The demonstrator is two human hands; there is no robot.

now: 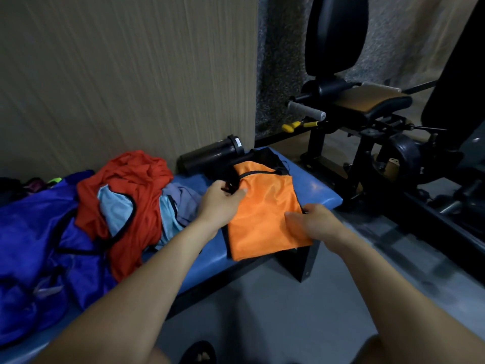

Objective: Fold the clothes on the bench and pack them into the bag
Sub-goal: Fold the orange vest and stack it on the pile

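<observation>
Orange bag [265, 214] at bench [320, 190] end

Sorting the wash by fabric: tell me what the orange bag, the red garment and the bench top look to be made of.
Orange bag: thin, smooth synthetic, probably nylon or polyester, with a slight sheen and fine creases.
Red garment: soft matte knit, maybe cotton or jersey; it lies in loose, limp folds.
Bench top: blue padded vinyl or similar, smooth and glossy, reflecting light.

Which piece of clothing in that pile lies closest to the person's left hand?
The greyish-lilac garment, crumpled at the pile's right edge just beside the left hand. The red garment and the blue garment lie farther left.
</observation>
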